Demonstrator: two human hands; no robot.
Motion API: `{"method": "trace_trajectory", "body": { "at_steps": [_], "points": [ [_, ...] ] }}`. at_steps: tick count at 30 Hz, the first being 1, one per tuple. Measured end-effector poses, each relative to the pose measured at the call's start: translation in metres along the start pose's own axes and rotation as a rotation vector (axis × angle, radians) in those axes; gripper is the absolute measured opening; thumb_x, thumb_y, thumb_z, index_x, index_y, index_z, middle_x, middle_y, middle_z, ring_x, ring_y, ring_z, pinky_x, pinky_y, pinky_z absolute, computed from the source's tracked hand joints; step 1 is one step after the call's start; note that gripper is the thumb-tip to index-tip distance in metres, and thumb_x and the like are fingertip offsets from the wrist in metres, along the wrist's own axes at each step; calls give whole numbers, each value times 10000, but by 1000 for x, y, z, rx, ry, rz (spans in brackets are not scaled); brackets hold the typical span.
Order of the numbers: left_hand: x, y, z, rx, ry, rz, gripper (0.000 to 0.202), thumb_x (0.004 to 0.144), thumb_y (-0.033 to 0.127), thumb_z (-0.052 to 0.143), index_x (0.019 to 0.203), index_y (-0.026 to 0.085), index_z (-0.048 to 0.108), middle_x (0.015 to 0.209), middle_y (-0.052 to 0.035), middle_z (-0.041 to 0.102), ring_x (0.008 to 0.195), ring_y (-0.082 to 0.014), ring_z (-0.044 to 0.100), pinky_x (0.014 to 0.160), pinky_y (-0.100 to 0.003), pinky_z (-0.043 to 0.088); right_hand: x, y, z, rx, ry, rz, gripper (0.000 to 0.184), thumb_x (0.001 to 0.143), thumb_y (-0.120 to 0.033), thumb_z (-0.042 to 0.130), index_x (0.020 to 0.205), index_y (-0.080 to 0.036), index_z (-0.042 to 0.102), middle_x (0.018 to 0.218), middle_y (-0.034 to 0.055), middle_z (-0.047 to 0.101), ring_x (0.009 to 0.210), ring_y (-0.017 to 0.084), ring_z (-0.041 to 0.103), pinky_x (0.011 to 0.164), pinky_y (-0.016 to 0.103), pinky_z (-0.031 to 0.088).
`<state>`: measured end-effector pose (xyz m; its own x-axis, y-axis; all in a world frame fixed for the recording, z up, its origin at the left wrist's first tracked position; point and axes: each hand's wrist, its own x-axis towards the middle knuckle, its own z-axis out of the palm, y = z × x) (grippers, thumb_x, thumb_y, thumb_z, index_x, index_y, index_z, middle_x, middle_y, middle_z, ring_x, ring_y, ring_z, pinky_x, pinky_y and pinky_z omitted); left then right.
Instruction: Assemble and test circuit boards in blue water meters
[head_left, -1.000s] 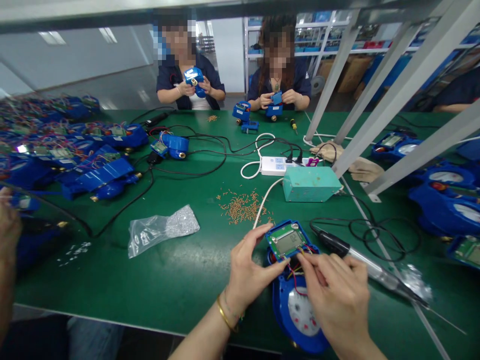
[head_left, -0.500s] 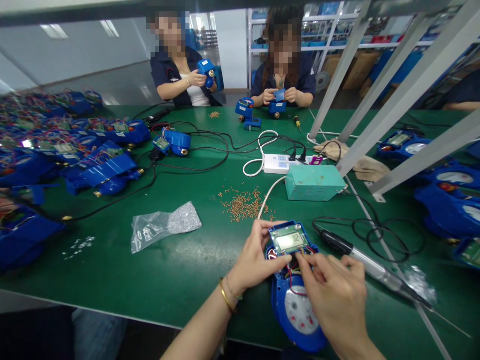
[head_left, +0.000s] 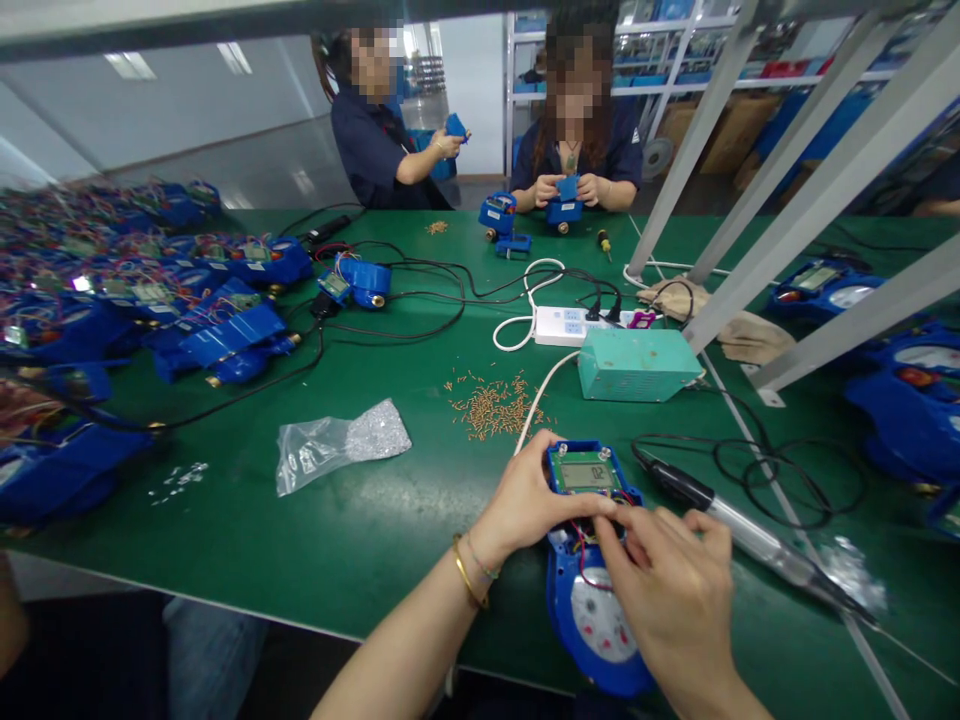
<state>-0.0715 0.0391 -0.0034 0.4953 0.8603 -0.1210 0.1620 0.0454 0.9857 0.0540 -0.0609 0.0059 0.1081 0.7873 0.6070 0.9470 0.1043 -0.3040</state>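
A blue water meter (head_left: 562,600) with a round dial lies on the green bench in front of me. In its open upper housing sits a circuit board (head_left: 589,474) with a lit display. My left hand (head_left: 529,500) grips the housing's left side, its thumb reaching across the lower edge of the board. My right hand (head_left: 667,580) has its fingers pressed together over the cavity beneath the board, meeting the left thumb. Red and yellow wires (head_left: 582,553) run out by the fingertips. What the right fingertips hold is hidden.
An electric screwdriver (head_left: 757,535) lies at right beside a small clear bag (head_left: 847,575). Behind are loose screws (head_left: 495,408), a teal box (head_left: 637,365) and a power strip (head_left: 562,325). More meters (head_left: 225,330) crowd the left. White posts (head_left: 832,190) rise at right; two co-workers sit opposite.
The circuit board now sits flatter in the housing, and my left thumb has slid right to my right fingertips. One co-worker has turned sideways with a blue part.
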Motion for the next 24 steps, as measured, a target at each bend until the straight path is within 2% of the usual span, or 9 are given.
{"method": "trace_trajectory", "body": {
  "at_steps": [4,9,13,15,17,21,24],
  "points": [
    [-1,2,1,19,34,13,573,571,446,895,961,166,583,876,-17,642,814,-182,590,735,-297,482,-2,-4,-2,-14,1,-8,347,1042,-287,441,771,-188,634,580,-24,587,527,185,533,741,391,300],
    [-3,10,-2,152,-13,114,530,620,461,859,971,179,579,868,-17,657,786,-179,596,706,-289,480,-5,-4,-5,-68,17,-56,291,1021,-193,450,784,-184,617,626,-5,620,578,204,552,756,401,305],
    [-5,12,-2,237,34,125,534,630,467,845,1012,186,599,899,-40,688,841,-215,635,739,-312,499,-9,3,-14,117,10,-67,126,986,-237,556,899,-170,616,677,-7,591,625,172,549,751,352,364],
    [-6,10,0,267,70,123,547,632,481,840,1028,187,602,920,-50,698,861,-227,647,762,-327,509,-11,9,-19,181,64,59,146,959,-311,606,905,-176,595,668,-23,517,607,150,511,677,299,387],
    [-8,8,1,294,97,143,534,642,474,833,1028,190,599,919,-45,699,847,-222,652,768,-329,510,-12,17,-22,234,40,254,203,934,-388,620,911,-187,599,684,-25,496,599,145,495,619,277,393],
    [-11,10,4,342,107,191,489,670,424,819,1028,193,580,895,-24,692,808,-203,654,750,-310,497,-7,31,-23,551,-289,532,281,882,-474,611,809,-206,650,664,-8,549,588,161,513,552,281,413],
    [-14,13,7,389,98,196,496,682,426,816,1041,193,566,916,-25,687,833,-210,655,755,-309,487,4,37,-26,788,-404,660,341,841,-524,623,748,-198,662,670,16,589,599,174,543,523,277,430]
  ]
}}
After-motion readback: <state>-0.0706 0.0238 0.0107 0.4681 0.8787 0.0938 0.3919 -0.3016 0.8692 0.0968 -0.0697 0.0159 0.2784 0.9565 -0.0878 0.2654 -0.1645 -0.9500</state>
